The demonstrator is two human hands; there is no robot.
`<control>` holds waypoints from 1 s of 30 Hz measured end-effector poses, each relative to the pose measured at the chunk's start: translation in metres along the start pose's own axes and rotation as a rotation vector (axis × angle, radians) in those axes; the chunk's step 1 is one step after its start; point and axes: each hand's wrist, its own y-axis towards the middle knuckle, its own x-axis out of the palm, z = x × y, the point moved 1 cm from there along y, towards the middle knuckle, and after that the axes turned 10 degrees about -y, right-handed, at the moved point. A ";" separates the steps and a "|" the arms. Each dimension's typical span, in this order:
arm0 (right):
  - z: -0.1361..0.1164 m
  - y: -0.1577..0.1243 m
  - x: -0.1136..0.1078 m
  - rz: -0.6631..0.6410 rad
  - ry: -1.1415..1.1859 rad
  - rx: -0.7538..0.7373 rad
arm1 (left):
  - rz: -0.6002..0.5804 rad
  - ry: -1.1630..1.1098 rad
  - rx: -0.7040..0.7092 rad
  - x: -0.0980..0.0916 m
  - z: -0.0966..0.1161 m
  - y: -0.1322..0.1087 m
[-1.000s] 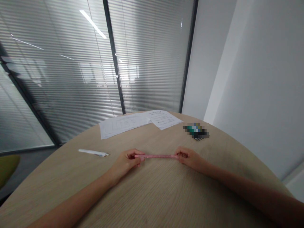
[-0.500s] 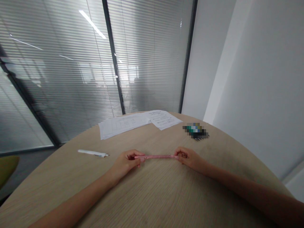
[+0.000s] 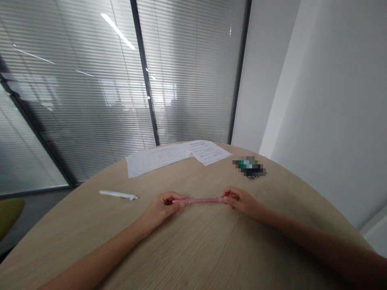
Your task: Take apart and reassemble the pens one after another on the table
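A thin, long pink strip (image 3: 204, 200) stretches between my hands just above the table or lying on it; I cannot tell which. Its exact kind is unclear, and a small dark dot shows towards the left end. My left hand (image 3: 165, 204) pinches that left end between thumb and fingers. At the other end, the thumb and curled fingers of my right hand (image 3: 237, 198) close on the tip. A slim white pen-like object (image 3: 116, 194) lies to the left of my left hand, untouched.
Printed paper sheets (image 3: 160, 157) lie overlapping at the far edge of the round wooden table (image 3: 193, 249). A blurred-out dark and green item (image 3: 249, 166) sits at the back right. Blinds behind glass (image 3: 193, 72) stand beyond, with a white wall (image 3: 332, 112) at right.
Both hands stay nearly in place on the pink strip. My left fingers have shifted slightly, and the strip's left part sits a touch lower.
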 end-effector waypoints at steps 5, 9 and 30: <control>-0.002 0.000 0.001 0.008 0.019 -0.021 | 0.019 0.015 -0.008 -0.001 0.001 0.000; 0.000 0.000 0.002 -0.001 0.013 -0.018 | 0.023 -0.013 -0.025 -0.001 -0.001 0.000; 0.007 0.001 0.002 0.032 -0.160 0.019 | -0.053 0.095 0.001 0.001 -0.002 -0.001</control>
